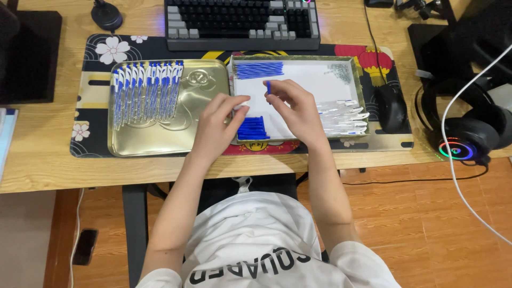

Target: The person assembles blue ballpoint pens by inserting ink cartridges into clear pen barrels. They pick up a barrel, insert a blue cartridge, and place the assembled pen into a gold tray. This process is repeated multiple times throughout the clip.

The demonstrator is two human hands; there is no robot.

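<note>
Both forearms are reaching up from the white shirt (256, 240). Right hand (296, 109) is pinching a small blue cap (268, 87) over the white tray (320, 80); left hand (216, 128) is gripping something pale between thumb and fingers, beside the gold tray (186, 133) of pens (146, 90).

Your hands work over bare white tray floor (314, 85). Blue caps (252, 128), refills (260, 69) and clear barrels (344, 117) crowd its edges.

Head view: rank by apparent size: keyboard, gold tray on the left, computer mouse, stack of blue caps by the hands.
1. keyboard and gold tray: too close to call, and the keyboard is cut off by the frame's top edge
2. computer mouse
3. stack of blue caps
</note>
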